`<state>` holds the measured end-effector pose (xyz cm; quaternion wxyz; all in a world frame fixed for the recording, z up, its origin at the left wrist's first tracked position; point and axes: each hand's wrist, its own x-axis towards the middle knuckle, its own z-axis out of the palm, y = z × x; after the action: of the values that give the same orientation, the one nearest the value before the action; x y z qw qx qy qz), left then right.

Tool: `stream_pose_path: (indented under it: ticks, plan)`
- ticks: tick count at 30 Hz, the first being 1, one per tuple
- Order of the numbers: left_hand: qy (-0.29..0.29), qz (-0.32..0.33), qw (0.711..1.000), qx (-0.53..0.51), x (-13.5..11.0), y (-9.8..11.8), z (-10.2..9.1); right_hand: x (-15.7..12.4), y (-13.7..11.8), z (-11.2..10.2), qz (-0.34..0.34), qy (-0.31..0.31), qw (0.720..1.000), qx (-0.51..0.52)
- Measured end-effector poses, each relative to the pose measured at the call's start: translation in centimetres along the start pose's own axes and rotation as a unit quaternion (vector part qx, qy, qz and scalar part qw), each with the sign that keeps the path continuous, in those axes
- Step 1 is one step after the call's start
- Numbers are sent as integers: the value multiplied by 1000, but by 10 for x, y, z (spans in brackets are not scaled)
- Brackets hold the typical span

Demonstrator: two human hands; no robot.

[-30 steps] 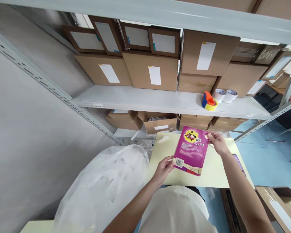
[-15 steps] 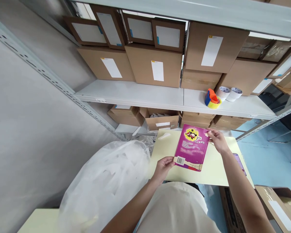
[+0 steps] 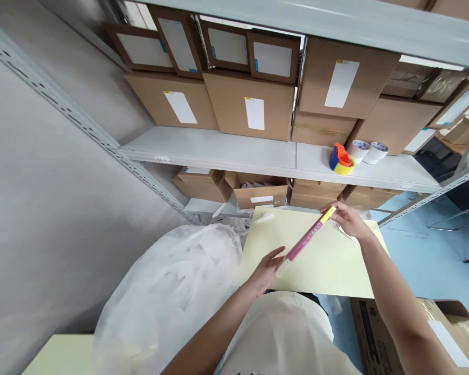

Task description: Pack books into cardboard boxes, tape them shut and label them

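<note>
Book point(image 3: 307, 240) was held edge-on above the table point(image 3: 336, 273), between the two hands, its thin purple side slanting up to a yellow end. Right hand point(image 3: 348, 221) pinched the yellow end, thumb against fingers; left hand point(image 3: 264, 272) gripped the lower, pale end, fingers fairly loose, one digit extended clear of the edge. Handling well, in my judgement, called for light pressure at both ends, fingers off the printed strip, covers pressed together so the pages couldn't fan, and a slow, steady tilt; the looser left grip looked the likelier one to slip, so a firmer hold there would have helped. Writing: dark marks ran along the book's edge, too small and blurred to read. Boxes on the shelf point(image 3: 234, 143) had white labels, e.g. the middle box point(image 3: 271, 117) with a yellow-cornered label point(image 3: 254, 113); upper ones had blue corners; no text legible. Shelf tag point(image 3: 163, 159) carried handwritten-looking marks, unclear. Two white tape rolls point(image 3: 358, 151) point(image 3: 376, 153) had blue print inside their cores, brand unreadable; no readable brand on the red, blue and yellow dispenser point(image 3: 342, 160) either. Floor box point(image 3: 376, 333) had dark printing, also illegible.
</note>
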<state>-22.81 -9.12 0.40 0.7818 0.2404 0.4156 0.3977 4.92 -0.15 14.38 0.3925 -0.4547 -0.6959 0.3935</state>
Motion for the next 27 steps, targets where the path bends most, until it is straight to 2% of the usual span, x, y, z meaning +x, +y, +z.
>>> stream_pose_path:
  ticks: [3,6,9,12,15,19,21,24,27]
  plan:
    - [6,27,1000,6,-1,6,-2,4,-5,9,76,-9,995,61]
    - [-4,89,996,18,-4,21,-3,7,-9,17,96,5,993,73]
    - [-30,153,980,126,-8,39,2,9,-12,24,103,7,993,62]
    - [4,186,953,240,-11,48,10,12,-14,30,108,7,993,57]
    - [46,204,945,252,-14,43,16,13,-9,24,131,1,988,82]
    - [74,168,971,154,-12,23,17,3,8,4,196,-58,971,123]
    - [97,146,980,100,-7,13,18,-9,19,1,189,-37,970,149]
    - [119,141,981,62,3,3,23,-34,31,18,157,23,967,199]
    - [134,130,978,88,10,-1,35,-61,39,46,154,32,957,246]
